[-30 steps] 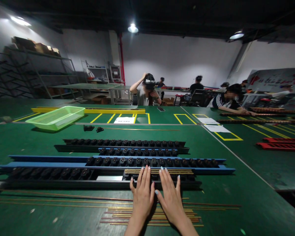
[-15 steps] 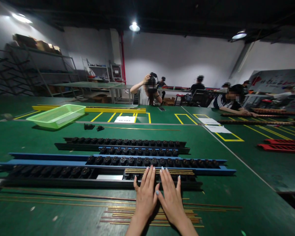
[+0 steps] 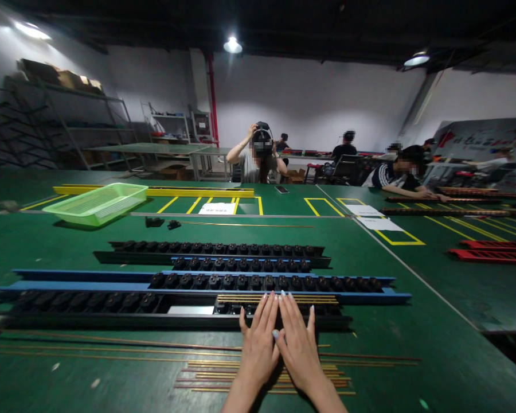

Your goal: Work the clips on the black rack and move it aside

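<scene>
My left hand (image 3: 260,353) and my right hand (image 3: 298,350) lie palm down side by side, fingers extended, with the fingertips on a bundle of thin brass rods (image 3: 277,299). The rods rest across a long black rail with a row of dark sockets (image 3: 112,303). Neither hand grips anything. Under my palms and wrists, on the green mat (image 3: 434,298), lie several loose copper and brass rods (image 3: 262,371). A blue rail with black sockets (image 3: 198,284) runs just beyond the black rail.
Beyond stand a second black socket rail (image 3: 215,249), a lime-green plastic basket (image 3: 95,205) and a yellow rail (image 3: 155,191). Small black parts (image 3: 155,222) sit near a long thin rod. Seated co-workers (image 3: 260,155) work across the table; red racks (image 3: 494,256) lie at right.
My left hand has slid right and now sits against my right hand. The person opposite still has a hand raised to their headgear, and my view has shifted slightly.
</scene>
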Motion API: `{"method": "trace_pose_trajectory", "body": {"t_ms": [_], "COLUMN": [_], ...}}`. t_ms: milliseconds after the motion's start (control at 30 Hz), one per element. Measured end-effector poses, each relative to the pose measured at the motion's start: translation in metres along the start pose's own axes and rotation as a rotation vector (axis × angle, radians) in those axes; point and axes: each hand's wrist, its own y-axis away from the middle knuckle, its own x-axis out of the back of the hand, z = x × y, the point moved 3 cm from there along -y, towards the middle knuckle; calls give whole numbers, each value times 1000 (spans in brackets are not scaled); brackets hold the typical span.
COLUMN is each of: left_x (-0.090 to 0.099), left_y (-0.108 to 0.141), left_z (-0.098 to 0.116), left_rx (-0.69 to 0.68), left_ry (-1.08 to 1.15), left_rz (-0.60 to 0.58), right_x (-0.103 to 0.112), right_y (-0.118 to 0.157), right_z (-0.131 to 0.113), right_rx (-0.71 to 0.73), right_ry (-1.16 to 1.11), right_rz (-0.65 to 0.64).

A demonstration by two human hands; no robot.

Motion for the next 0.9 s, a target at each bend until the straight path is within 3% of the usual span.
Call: {"method": "trace_pose_trajectory", "body": {"t_ms": [200,367,900], "left_x": [2,1,0], "left_y": [-1,-1,-2], "left_z": [0,2,4], "left_rx": [-2,39,71], "left_ry": [-1,-2,11], "left_rz": [20,9,18], "right_x": [-1,4,4], "right_y": [1,-1,1], "right_z": [0,6,15], "right_rx": [7,-79,-187], "right_ry": [19,76,93], "right_rz": [27,122,198]}}
